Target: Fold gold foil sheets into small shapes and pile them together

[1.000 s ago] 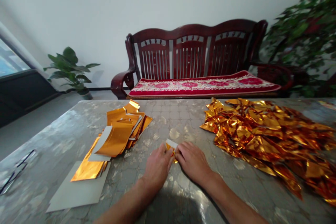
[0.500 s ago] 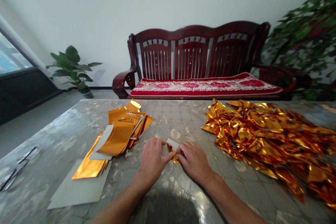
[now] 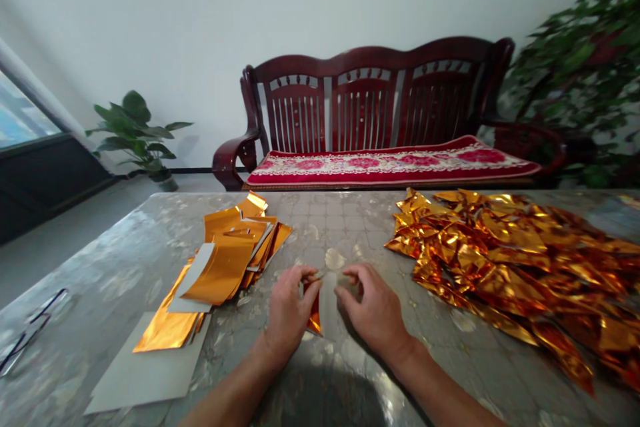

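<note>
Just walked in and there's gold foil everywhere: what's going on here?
Both hands are on one foil sheet: the left hand and right hand pinch its top edge, holding it up over the table. A stack of flat sheets lies at left, a heap of folded gold pieces at right.

- The left hand (image 3: 290,310) was bare, with a broad back and plain knuckles.
- The left forearm (image 3: 235,387) was bare from the wrist to the picture's lower edge at about 7 o'clock (wherever a sleeve began lay outside the frame).
- The right hand (image 3: 373,310) was bare too, with a rounded back and faint ridges running toward the fingers.
- The right forearm (image 3: 440,393) was uncovered along all that showed, and left the picture at about 5 o'clock.
- Both forearms looked wider toward the lower edge.
- The fingernails were too small and blurred to describe.
- Only these two arms showed.
</note>
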`<state>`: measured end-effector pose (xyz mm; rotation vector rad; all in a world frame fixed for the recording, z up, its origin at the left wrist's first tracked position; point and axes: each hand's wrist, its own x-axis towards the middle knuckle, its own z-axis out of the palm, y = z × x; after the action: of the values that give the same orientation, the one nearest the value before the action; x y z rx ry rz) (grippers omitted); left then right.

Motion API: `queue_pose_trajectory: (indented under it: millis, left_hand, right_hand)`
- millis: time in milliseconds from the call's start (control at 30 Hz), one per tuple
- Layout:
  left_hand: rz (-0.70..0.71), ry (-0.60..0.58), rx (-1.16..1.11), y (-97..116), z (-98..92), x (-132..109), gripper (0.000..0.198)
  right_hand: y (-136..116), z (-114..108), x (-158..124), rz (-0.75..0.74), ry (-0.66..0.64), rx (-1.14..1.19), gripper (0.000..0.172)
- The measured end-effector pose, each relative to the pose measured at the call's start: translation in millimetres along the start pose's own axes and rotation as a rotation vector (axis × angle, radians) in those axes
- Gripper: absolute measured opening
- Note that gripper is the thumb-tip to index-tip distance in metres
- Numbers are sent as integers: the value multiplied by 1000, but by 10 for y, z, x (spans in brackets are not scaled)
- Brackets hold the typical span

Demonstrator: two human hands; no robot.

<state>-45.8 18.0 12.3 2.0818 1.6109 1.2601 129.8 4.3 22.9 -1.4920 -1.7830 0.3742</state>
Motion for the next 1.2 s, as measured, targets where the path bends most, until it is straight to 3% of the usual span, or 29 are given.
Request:
queue_pose_trajectory:
  millis: [100,233,400,733,1100,1200]
  left_hand:
    - [246,117,-17,45,-43,-30,8]
    - [412,165,-65,73,-92,-39,12]
    - [482,138,-124,64,-126,-65,14]
    - [647,69,-113,105,-208,-71,16]
    - [742,54,-71,115,-247,-53,12]
    - [702,35,-132,119,-208,-58,12]
  right_hand:
    - [17,-20,43,12,118,81,38]
    - [-28,-47,25,-103,118,179,31]
    - [-74,-77,5,-241,154,250,4]
    - [-65,-100,4,-328,170,283,8]
    - [-25,-92,-11,-336,153,246,7]
    - [-20,-88,-10,-330,147,264,8]
